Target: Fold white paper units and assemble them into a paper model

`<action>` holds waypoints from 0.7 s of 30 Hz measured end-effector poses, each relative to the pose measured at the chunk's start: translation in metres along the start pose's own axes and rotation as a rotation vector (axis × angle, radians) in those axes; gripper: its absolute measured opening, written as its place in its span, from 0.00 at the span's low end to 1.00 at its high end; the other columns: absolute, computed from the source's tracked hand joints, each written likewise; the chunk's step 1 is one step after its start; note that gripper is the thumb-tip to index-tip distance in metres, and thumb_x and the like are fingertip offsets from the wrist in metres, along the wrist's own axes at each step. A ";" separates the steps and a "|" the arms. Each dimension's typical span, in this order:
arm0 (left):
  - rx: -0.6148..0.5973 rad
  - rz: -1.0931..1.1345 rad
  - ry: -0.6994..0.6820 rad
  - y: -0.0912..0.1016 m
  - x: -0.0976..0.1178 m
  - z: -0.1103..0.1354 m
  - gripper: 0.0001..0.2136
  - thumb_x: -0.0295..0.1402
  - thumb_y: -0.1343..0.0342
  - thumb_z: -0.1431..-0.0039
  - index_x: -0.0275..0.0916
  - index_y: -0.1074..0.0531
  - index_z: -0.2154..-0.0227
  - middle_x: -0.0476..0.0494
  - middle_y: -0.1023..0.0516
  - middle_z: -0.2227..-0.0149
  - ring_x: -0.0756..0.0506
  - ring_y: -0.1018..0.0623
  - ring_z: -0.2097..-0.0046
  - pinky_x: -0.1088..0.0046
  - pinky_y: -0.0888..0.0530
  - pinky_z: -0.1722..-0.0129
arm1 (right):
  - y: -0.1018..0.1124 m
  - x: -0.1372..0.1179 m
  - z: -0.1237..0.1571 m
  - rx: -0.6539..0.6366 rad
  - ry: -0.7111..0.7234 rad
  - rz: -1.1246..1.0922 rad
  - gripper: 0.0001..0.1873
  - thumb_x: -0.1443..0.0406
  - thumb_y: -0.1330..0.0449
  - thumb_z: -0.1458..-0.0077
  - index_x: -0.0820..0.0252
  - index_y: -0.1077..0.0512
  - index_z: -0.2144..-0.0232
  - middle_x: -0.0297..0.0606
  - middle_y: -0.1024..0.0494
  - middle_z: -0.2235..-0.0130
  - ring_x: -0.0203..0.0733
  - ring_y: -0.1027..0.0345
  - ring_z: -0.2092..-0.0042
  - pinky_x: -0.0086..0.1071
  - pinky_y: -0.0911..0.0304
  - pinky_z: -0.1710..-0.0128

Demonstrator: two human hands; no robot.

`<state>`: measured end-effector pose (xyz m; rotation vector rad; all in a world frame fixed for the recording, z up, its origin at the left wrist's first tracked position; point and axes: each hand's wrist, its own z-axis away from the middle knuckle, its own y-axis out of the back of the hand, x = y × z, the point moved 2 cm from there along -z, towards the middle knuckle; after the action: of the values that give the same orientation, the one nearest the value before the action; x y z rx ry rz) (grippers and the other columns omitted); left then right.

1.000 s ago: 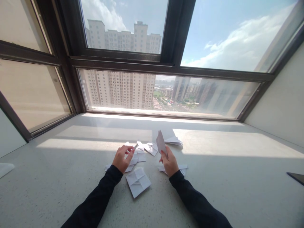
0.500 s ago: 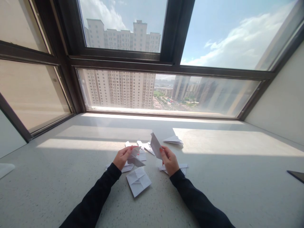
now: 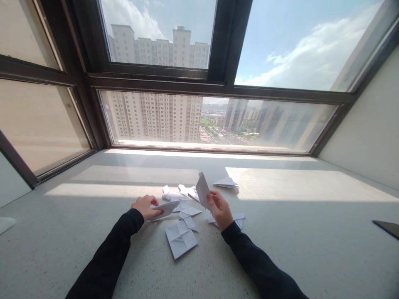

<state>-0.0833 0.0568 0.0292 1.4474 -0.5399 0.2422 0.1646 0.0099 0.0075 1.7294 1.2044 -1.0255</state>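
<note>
My left hand (image 3: 147,207) pinches a white folded paper (image 3: 166,209), its thumb on the near side, low over the sill. My right hand (image 3: 220,210) grips another folded paper (image 3: 203,191) upright between thumb and fingers. On the sill between the hands lies a winged folded paper piece (image 3: 190,212). Just in front of it is a square folded paper (image 3: 181,241) with crossing creases. A cluster of small folded paper pieces (image 3: 177,194) lies behind the left hand's paper. Beneath my right wrist, more folded paper (image 3: 239,219) is partly hidden.
A stack of pointed folded papers (image 3: 226,183) rests farther back on the pale speckled sill (image 3: 280,232). A dark flat object (image 3: 386,228) lies at the right edge and a white item (image 3: 6,224) at the left. Dark-framed windows (image 3: 199,85) stand behind.
My left hand has let go of the winged folded piece, which now lies on the sill behind the square. It has moved left and taken hold of another folded paper. My right hand keeps its paper.
</note>
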 end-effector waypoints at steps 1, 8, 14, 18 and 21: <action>0.032 0.113 -0.002 0.003 0.001 -0.001 0.12 0.41 0.44 0.66 0.38 0.34 0.80 0.44 0.27 0.73 0.40 0.27 0.65 0.66 0.32 0.69 | -0.001 -0.001 0.001 -0.014 0.010 -0.022 0.19 0.53 0.50 0.53 0.61 0.38 0.65 0.36 0.28 0.75 0.38 0.34 0.74 0.29 0.39 0.78; -0.050 0.895 -0.096 0.001 0.024 0.005 0.20 0.45 0.47 0.58 0.37 0.41 0.66 0.42 0.25 0.70 0.44 0.24 0.74 0.76 0.32 0.86 | -0.004 -0.017 0.008 -0.082 0.213 0.146 0.11 0.60 0.52 0.49 0.58 0.34 0.66 0.38 0.27 0.69 0.40 0.33 0.69 0.34 0.37 0.69; -0.343 1.131 -0.082 -0.035 0.041 0.008 0.23 0.45 0.45 0.58 0.36 0.40 0.62 0.38 0.25 0.67 0.41 0.24 0.70 0.73 0.28 0.82 | -0.003 -0.036 0.015 -0.029 0.552 0.534 0.11 0.71 0.48 0.53 0.53 0.28 0.77 0.34 0.38 0.51 0.47 0.51 0.48 0.43 0.55 0.50; -0.367 1.186 -0.044 -0.046 0.047 0.013 0.23 0.46 0.45 0.59 0.36 0.37 0.62 0.45 0.25 0.74 0.44 0.24 0.72 0.72 0.28 0.79 | -0.007 -0.038 0.018 -0.106 0.579 0.527 0.11 0.71 0.48 0.53 0.53 0.27 0.78 0.31 0.45 0.47 0.46 0.54 0.47 0.43 0.54 0.49; -0.412 1.170 -0.047 -0.049 0.054 0.018 0.23 0.46 0.43 0.61 0.36 0.34 0.64 0.47 0.26 0.76 0.46 0.25 0.75 0.72 0.27 0.79 | -0.010 -0.037 0.019 -0.189 0.572 0.513 0.13 0.71 0.48 0.53 0.53 0.27 0.78 0.29 0.48 0.45 0.47 0.55 0.46 0.43 0.54 0.49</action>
<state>-0.0172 0.0247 0.0130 0.5995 -1.3513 0.9506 0.1429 -0.0170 0.0326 2.0905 1.0478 -0.1064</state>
